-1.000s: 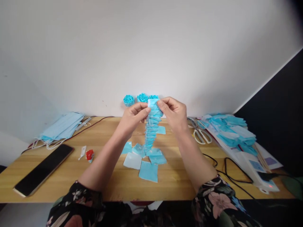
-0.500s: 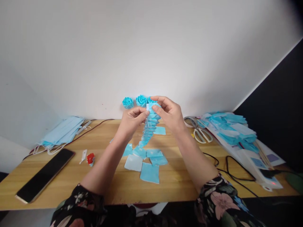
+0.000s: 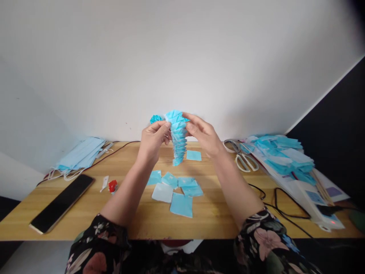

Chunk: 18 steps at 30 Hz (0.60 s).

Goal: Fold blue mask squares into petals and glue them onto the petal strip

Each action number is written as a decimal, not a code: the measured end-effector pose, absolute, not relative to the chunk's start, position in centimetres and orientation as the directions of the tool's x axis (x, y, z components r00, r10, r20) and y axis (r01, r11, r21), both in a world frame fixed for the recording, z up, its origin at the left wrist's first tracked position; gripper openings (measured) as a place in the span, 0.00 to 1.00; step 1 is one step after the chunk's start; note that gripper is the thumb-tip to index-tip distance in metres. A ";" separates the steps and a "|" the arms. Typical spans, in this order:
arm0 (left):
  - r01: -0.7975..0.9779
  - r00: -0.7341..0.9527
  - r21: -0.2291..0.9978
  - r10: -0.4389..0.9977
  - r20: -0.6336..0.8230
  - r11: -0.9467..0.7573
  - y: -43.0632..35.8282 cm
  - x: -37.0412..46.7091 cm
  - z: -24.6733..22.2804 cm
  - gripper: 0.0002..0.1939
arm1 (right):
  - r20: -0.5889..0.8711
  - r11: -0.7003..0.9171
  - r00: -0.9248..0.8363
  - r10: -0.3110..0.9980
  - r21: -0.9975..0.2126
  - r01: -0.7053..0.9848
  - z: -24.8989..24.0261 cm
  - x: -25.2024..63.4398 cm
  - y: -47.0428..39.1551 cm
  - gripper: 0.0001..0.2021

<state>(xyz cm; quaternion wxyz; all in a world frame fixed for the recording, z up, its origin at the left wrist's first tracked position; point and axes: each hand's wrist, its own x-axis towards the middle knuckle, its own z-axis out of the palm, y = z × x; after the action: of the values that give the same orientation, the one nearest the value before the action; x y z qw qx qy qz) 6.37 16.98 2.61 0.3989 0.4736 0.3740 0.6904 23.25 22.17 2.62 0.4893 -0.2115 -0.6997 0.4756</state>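
Note:
Held up above the table is a pleated strip of light-blue fabric (image 3: 179, 139), its folds overlapping and its lower end hanging free. My left hand (image 3: 155, 137) pinches the strip's upper left edge between thumb and fingers. On the other side, my right hand (image 3: 203, 133) grips its upper right edge, the fingertips partly behind it. A blue fabric rose (image 3: 156, 118) shows behind my left hand; other roses are mostly hidden. Below the strip lie several cut blue squares (image 3: 181, 205) and a paler one (image 3: 162, 192). Another blue square (image 3: 194, 155) lies farther back.
At left are face masks (image 3: 82, 154), a phone (image 3: 62, 203) and a red wrapper (image 3: 113, 186). Scissors (image 3: 246, 163) lie at right, beside a pile of blue fabric pieces (image 3: 285, 154). A power strip (image 3: 321, 209) and black cables (image 3: 288, 207) occupy the right edge.
The pleated strip has been raised and turned so its folded face shows more; its lower end has lifted away from the squares. Both hands still hold it, and the view has shifted slightly.

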 end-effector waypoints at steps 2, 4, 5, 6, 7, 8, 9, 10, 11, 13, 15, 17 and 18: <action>-0.210 -0.235 0.889 0.904 0.358 -0.407 17.0 6.4 2.6 0.14 | 0.492 0.458 -0.437 0.753 -0.869 -0.189 2.4 23.0 22.4 0.25; -0.231 -0.217 0.882 0.906 0.365 -0.411 17.0 6.5 2.5 0.16 | 0.507 0.465 -0.414 0.756 -0.861 -0.204 2.3 22.8 22.5 0.24; -0.245 -0.201 0.879 0.908 0.368 -0.410 17.1 6.5 2.5 0.17 | 0.513 0.471 -0.398 0.761 -0.858 -0.205 2.3 22.8 22.6 0.24; -0.258 -0.183 0.876 0.911 0.369 -0.407 17.1 6.5 2.4 0.18 | 0.518 0.478 -0.384 0.764 -0.855 -0.202 2.3 22.8 22.6 0.23; -0.270 -0.168 0.875 0.914 0.369 -0.403 17.2 6.5 2.4 0.18 | 0.523 0.485 -0.370 0.768 -0.852 -0.197 2.4 22.8 22.6 0.22; -0.277 -0.155 0.875 0.918 0.366 -0.396 17.2 6.5 2.3 0.18 | 0.527 0.492 -0.357 0.771 -0.850 -0.189 2.5 22.9 22.5 0.22; -0.279 -0.144 0.879 0.921 0.361 -0.388 17.2 6.5 2.3 0.17 | 0.530 0.498 -0.345 0.775 -0.848 -0.182 2.5 22.9 22.5 0.22; -0.275 -0.138 0.883 0.924 0.357 -0.382 17.2 6.5 2.3 0.17 | 0.532 0.503 -0.335 0.777 -0.846 -0.177 2.6 22.9 22.5 0.22; -0.267 -0.133 0.886 0.925 0.356 -0.379 17.2 6.6 2.3 0.17 | 0.533 0.506 -0.330 0.779 -0.845 -0.173 2.6 23.0 22.4 0.22; -0.251 -0.119 0.890 0.924 0.362 -0.381 17.1 6.7 2.3 0.19 | 0.534 0.510 -0.333 0.777 -0.844 -0.165 2.6 22.9 22.4 0.23; -0.251 -0.110 0.886 0.921 0.374 -0.390 17.1 6.8 2.3 0.17 | 0.534 0.516 -0.345 0.772 -0.843 -0.149 2.4 22.9 22.4 0.23; -0.263 -0.124 0.876 0.915 0.385 -0.404 17.2 6.8 2.2 0.15 | 0.536 0.527 -0.353 0.767 -0.840 -0.129 2.3 22.9 22.5 0.23; -0.269 -0.141 0.869 0.909 0.392 -0.416 17.2 6.8 2.2 0.14 | 0.535 0.531 -0.356 0.766 -0.839 -0.120 2.2 22.9 22.5 0.23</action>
<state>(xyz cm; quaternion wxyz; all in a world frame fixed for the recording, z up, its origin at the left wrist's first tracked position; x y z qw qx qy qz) 6.81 17.25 2.18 0.4317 0.4930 0.3247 0.6821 22.87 22.50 2.18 0.5191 -0.2294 -0.7042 0.4267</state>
